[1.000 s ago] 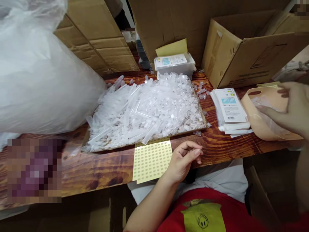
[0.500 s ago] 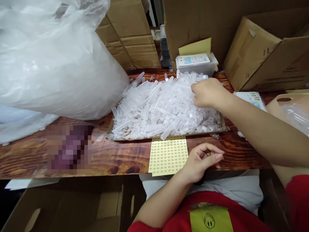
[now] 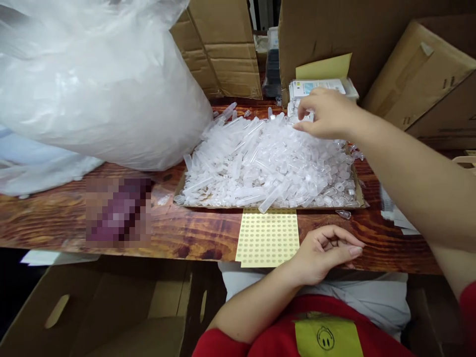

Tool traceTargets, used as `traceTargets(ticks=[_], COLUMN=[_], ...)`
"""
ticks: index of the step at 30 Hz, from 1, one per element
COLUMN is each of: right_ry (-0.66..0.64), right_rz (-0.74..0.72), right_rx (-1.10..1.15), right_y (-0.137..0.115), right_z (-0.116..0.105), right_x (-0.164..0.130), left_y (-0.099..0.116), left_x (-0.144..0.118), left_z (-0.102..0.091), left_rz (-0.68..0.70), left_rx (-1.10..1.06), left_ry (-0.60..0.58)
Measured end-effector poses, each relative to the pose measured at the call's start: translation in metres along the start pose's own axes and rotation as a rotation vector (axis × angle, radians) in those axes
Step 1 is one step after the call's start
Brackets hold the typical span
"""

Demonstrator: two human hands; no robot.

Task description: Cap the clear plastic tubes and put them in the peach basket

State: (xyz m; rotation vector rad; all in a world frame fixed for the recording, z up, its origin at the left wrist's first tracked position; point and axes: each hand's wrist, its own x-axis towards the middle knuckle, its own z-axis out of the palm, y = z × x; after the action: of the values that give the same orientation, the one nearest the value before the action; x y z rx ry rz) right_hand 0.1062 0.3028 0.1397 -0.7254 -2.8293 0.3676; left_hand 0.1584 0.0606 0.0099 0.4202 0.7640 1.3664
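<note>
A heap of clear plastic tubes and small caps fills a shallow cardboard tray on the table. Over the heap's back right part is my right hand, its thumb and forefinger apart, and I see nothing held between them. My left hand lies at the table's front edge, fingers loosely curled with the thumb against the forefinger; nothing shows in it. Beside its wrist, a yellow sheet of small round stickers lies in front of the tray. One loose clear cap lies just outside the tray.
A big white plastic bag bulges at the left, near a blurred purple item. Behind the tray stands a stack of printed cards. Cardboard boxes line the back; another box stands below the table.
My right hand has lifted a little from the heap and its fingers have spread. The left hand keeps its pose. The whole view has shifted slightly.
</note>
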Motion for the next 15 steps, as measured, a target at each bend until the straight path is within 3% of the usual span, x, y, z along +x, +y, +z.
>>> traceTargets(ticks=[4, 6, 9, 12, 15], right_ry=[-0.086, -0.071, 0.01, 0.156, 0.371], right_rz=[-0.078, -0.095, -0.038, 0.076, 0.101], right_rx=[-0.257, -0.229, -0.072, 0.045, -0.031], right_y=[-0.002, -0.001, 0.0, 0.003, 0.025], right_z=[0.03, 0.031, 0.015, -0.009, -0.026], right_x=[0.014, 0.013, 0.002, -0.029, -0.09], left_y=[-0.002, -0.002, -0.003, -0.003, -0.002], left_x=[0.0, 0.001, 0.001, 0.0, -0.001], left_z=[0.0, -0.001, -0.002, -0.002, -0.003], left_rz=[-0.004, -0.004, 0.007, 0.01, 0.014], left_rx=[-0.003, -0.01, -0.017, -0.025, -0.026], left_ry=[0.003, -0.002, -0.02, -0.026, -0.03])
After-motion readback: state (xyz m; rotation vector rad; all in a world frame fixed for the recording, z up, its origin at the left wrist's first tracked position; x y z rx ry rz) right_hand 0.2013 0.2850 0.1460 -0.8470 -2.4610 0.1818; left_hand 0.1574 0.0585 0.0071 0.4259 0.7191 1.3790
